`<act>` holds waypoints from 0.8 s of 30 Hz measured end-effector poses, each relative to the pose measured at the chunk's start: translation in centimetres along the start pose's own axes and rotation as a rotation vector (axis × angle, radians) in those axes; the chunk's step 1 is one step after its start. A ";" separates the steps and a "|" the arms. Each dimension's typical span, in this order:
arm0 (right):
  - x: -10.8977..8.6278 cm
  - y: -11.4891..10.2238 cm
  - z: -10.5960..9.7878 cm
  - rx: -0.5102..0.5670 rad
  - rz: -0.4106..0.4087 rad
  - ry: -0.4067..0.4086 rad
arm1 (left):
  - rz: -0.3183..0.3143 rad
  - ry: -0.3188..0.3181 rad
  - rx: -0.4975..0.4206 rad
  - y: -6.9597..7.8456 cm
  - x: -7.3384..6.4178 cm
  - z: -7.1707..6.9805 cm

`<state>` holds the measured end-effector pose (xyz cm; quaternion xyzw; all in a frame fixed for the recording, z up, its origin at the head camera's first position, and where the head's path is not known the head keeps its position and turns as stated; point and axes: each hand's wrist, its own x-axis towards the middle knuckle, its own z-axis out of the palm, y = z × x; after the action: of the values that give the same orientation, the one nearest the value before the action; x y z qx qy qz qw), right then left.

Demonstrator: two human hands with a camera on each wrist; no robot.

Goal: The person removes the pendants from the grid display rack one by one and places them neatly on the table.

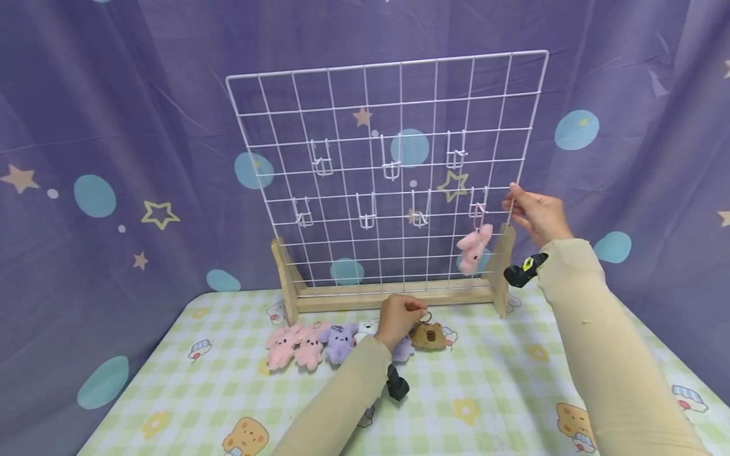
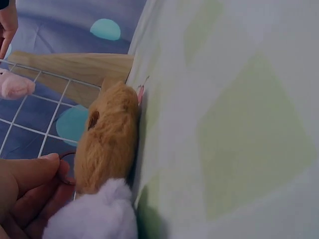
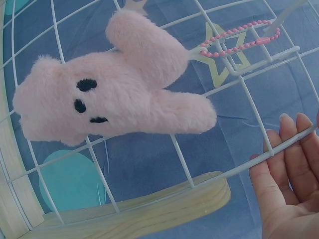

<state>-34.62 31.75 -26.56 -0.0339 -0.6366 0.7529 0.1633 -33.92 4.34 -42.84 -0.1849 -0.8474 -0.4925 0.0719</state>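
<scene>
My left hand point(image 1: 399, 318) pinches the metal ring point(image 2: 64, 169) of a brown plush keychain point(image 1: 429, 336) between thumb and fingers. That plush, bear-like with a dark snout, lies on the tablecloth. A purple plush point(image 2: 94, 214) sits right beside it, partly covered by the hand in the head view. Up at the right side of a white wire grid panel point(image 1: 402, 101), my right hand point(image 1: 542, 214) grips the outer rod, thumb in front and fingers behind. Near it a pink long-eared plush point(image 3: 119, 89) hangs upside down by a pink bead chain point(image 3: 239, 47) from a hook.
Several white hooks point(image 1: 367, 218) are set on the grid in two rows. A wooden stand point(image 1: 393, 303) carries the panel. Left of my left hand lie pink plushes point(image 1: 282, 348), a purple plush point(image 1: 339, 345) and a white plush point(image 1: 367, 327). A purple curtain point(image 1: 142, 126) hangs behind.
</scene>
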 end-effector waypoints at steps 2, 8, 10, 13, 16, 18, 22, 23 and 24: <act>0.0 0.0 0.0 0.000 -0.001 0.001 | -0.006 -0.007 0.006 -0.1 0.0 0.0; -0.1 -0.1 0.1 -0.011 -0.001 0.013 | -0.025 -0.018 0.034 -0.2 0.2 -0.2; -0.1 -0.1 0.1 -0.004 -0.002 0.010 | -0.021 -0.016 0.043 0.1 0.3 -0.3; -0.2 -0.1 0.2 -0.006 -0.009 0.007 | -0.003 -0.017 0.036 0.8 0.7 -0.5; -0.2 -0.1 0.1 -0.010 -0.014 0.004 | 0.023 -0.013 -0.005 2.0 1.3 -0.7; -0.2 -0.1 0.1 -0.011 -0.016 0.004 | 0.031 -0.017 -0.051 3.1 1.7 -0.9; -0.2 -0.1 0.1 -0.008 -0.015 0.002 | 0.069 -0.022 -0.131 5.4 2.5 -1.1; -0.2 -0.1 0.2 -0.006 -0.014 0.001 | 0.077 -0.023 -0.147 5.9 2.8 -1.2; -0.3 -0.1 0.2 -0.008 -0.014 0.002 | 0.087 -0.019 -0.162 6.4 3.0 -1.2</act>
<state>-34.41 31.49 -26.47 -0.0311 -0.6396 0.7492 0.1692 -34.26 6.93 -36.13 -0.2314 -0.7966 -0.5541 0.0701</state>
